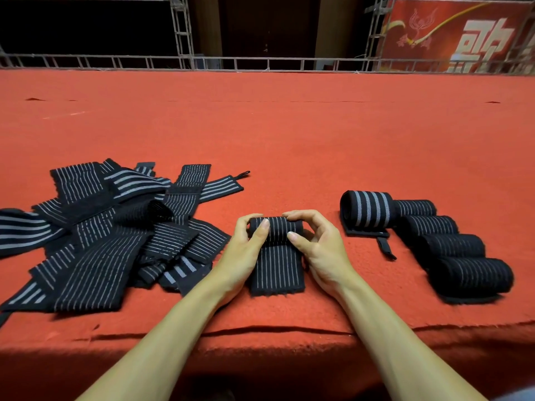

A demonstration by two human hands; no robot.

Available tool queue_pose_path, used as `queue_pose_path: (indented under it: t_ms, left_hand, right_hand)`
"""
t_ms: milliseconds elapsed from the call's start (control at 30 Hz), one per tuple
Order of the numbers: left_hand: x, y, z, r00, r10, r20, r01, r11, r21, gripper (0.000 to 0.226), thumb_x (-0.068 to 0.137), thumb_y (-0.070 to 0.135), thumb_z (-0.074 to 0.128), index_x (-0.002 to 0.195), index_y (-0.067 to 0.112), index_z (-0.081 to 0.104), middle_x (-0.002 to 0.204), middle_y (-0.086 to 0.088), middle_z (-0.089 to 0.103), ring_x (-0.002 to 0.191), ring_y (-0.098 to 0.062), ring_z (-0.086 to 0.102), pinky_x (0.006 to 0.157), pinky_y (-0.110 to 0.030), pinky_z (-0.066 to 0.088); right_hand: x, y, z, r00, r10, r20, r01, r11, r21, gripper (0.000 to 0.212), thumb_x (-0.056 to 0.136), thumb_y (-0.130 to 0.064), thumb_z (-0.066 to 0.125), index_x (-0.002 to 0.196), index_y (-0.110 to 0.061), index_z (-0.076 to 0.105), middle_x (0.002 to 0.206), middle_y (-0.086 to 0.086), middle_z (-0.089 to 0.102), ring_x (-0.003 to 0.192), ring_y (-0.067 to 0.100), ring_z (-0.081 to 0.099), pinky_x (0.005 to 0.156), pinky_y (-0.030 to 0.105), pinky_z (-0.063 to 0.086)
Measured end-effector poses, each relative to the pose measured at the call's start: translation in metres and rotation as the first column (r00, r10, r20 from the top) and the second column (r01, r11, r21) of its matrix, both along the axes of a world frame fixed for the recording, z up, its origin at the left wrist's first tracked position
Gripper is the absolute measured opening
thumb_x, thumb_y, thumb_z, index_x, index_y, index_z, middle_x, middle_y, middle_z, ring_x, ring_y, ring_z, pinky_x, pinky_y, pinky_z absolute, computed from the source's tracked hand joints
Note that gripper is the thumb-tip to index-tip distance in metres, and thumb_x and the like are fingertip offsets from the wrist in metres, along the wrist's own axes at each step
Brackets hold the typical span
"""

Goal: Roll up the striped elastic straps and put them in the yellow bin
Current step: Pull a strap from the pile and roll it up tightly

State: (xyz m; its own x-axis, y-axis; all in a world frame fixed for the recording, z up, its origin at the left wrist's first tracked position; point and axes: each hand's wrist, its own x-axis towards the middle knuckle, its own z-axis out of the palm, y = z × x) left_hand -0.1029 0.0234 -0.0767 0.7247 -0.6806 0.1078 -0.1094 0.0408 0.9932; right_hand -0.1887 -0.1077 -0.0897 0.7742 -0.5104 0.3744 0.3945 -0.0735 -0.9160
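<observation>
A black strap with thin grey stripes [277, 267] lies in front of me on the red cloth, its far end wound into a roll. My left hand [246, 250] grips the roll's left end, thumb on top. My right hand [314, 244] grips its right end, fingers curled over the roll. The flat tail of the strap runs toward me between my wrists. A heap of unrolled striped straps [110, 227] lies to the left. Several rolled straps [428, 238] sit in a row on the right. No yellow bin is in view.
The red cloth-covered table [289, 134] stretches far ahead; its front edge runs just below my forearms. A metal truss rail [260, 63] and a red banner [463, 33] stand behind the table.
</observation>
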Motion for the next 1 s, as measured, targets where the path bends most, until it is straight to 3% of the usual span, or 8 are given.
queue_pose_path:
  t_ms: [167, 367, 433, 533, 633, 733, 800, 1000]
  left_hand:
    - [0.004, 0.003, -0.001, 0.997, 0.044, -0.066, -0.048, 0.997, -0.061, 0.016, 0.094, 0.018, 0.058, 0.109, 0.021, 0.056, 0.108, -0.011, 0.062, 0.094, -0.015, 0.063, 0.081, -0.029, 0.052]
    - [0.002, 0.006, 0.001, 0.999, 0.006, -0.054, -0.01, 0.997, -0.078, 0.028, 0.093, -0.001, 0.052, 0.113, 0.018, 0.05, 0.099, -0.009, 0.059, 0.072, -0.001, 0.063, 0.062, -0.019, 0.051]
    - [0.001, 0.007, 0.001, 0.998, -0.011, -0.068, 0.004, 0.995, -0.102, 0.031, 0.091, -0.007, 0.049, 0.113, 0.015, 0.049, 0.093, -0.007, 0.06, 0.066, 0.0, 0.063, 0.059, -0.019, 0.052]
    - [0.0, 0.007, 0.002, 0.998, -0.049, -0.044, 0.043, 0.991, -0.124, 0.036, 0.088, -0.014, 0.048, 0.112, 0.012, 0.051, 0.093, -0.003, 0.062, 0.067, 0.0, 0.063, 0.061, -0.019, 0.053]
    - [0.003, 0.007, 0.001, 0.993, -0.098, -0.072, 0.087, 0.986, -0.142, 0.041, 0.084, -0.005, 0.059, 0.115, 0.02, 0.054, 0.098, -0.002, 0.061, 0.077, -0.004, 0.064, 0.069, -0.025, 0.054]
    - [0.005, 0.004, -0.002, 0.99, -0.071, -0.123, 0.051, 0.985, -0.163, 0.045, 0.082, 0.022, 0.073, 0.123, 0.028, 0.054, 0.115, -0.007, 0.06, 0.098, -0.016, 0.065, 0.084, -0.034, 0.054]
    - [0.004, 0.002, -0.004, 0.996, -0.022, -0.09, 0.009, 0.99, -0.144, 0.046, 0.083, 0.034, 0.067, 0.126, 0.028, 0.053, 0.119, -0.007, 0.06, 0.103, -0.015, 0.064, 0.083, -0.029, 0.053]
    - [0.007, 0.004, -0.01, 0.998, 0.007, -0.058, -0.014, 0.992, -0.128, 0.03, 0.093, 0.015, 0.06, 0.121, 0.021, 0.054, 0.114, -0.008, 0.063, 0.103, -0.014, 0.064, 0.083, -0.027, 0.052]
  right_hand:
    - [0.003, 0.0, -0.001, 0.999, 0.021, -0.047, -0.022, 1.0, -0.009, 0.022, 0.077, -0.017, 0.071, 0.099, -0.019, 0.069, 0.105, 0.0, 0.069, 0.095, 0.015, 0.062, 0.086, 0.033, 0.049]
    - [0.009, 0.003, -0.001, 0.979, -0.093, -0.179, 0.083, 0.994, -0.065, 0.032, 0.08, -0.05, 0.065, 0.101, -0.027, 0.071, 0.101, -0.006, 0.071, 0.099, 0.014, 0.063, 0.096, 0.044, 0.048]
    - [0.009, 0.004, -0.002, 0.979, -0.095, -0.181, 0.085, 0.994, -0.061, 0.031, 0.078, -0.048, 0.068, 0.101, -0.027, 0.071, 0.102, -0.004, 0.071, 0.102, 0.018, 0.064, 0.097, 0.046, 0.049]
    - [0.005, 0.002, -0.001, 0.989, -0.069, -0.127, 0.064, 0.997, -0.043, 0.018, 0.083, -0.024, 0.071, 0.101, -0.023, 0.069, 0.1, 0.001, 0.068, 0.093, 0.018, 0.062, 0.087, 0.042, 0.052]
    - [0.001, 0.001, -0.001, 0.996, -0.01, -0.086, 0.012, 1.0, 0.021, 0.024, 0.081, -0.012, 0.072, 0.102, -0.021, 0.067, 0.102, 0.003, 0.066, 0.085, 0.023, 0.061, 0.076, 0.046, 0.054]
    - [0.001, 0.001, 0.0, 0.999, 0.003, -0.044, 0.001, 0.997, 0.075, 0.028, 0.075, -0.008, 0.07, 0.099, -0.022, 0.067, 0.106, 0.006, 0.066, 0.087, 0.027, 0.06, 0.08, 0.049, 0.052]
    - [0.001, 0.001, 0.0, 1.0, -0.006, -0.02, 0.007, 0.998, 0.069, 0.03, 0.073, -0.003, 0.07, 0.099, -0.019, 0.066, 0.107, 0.006, 0.066, 0.093, 0.026, 0.06, 0.087, 0.05, 0.051]
    - [0.0, 0.002, 0.0, 0.996, 0.009, -0.085, -0.002, 0.997, 0.073, 0.029, 0.074, -0.014, 0.073, 0.102, -0.021, 0.069, 0.105, 0.002, 0.067, 0.093, 0.025, 0.06, 0.079, 0.049, 0.051]
